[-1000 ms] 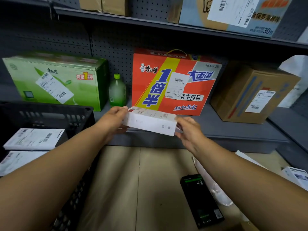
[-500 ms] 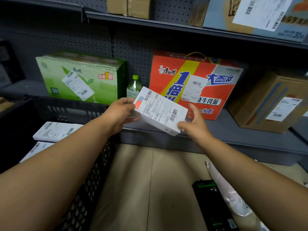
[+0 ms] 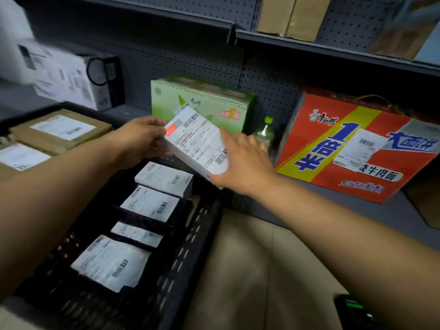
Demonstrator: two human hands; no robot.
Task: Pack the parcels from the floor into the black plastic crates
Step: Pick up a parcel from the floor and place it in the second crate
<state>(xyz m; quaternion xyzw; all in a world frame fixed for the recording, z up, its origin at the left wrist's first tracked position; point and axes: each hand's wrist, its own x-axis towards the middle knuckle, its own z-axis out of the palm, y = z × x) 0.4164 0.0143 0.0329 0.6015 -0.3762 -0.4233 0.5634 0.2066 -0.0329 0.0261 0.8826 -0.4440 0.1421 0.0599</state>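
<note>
Both hands are holding a flat white cardboard parcel with a printed shipping label [image 3: 198, 141] above the far end of the black slotted plastic crate [image 3: 188, 236] — the left hand [image 3: 140, 139] gripping its far-left end, the right hand [image 3: 240, 163] clasping the near-right corner. It is tilting; released like this, it is probably going to catch on the white labelled parcels [image 3: 152, 201] standing inside — or clip the crate's right rim and drop to the floor.
</note>
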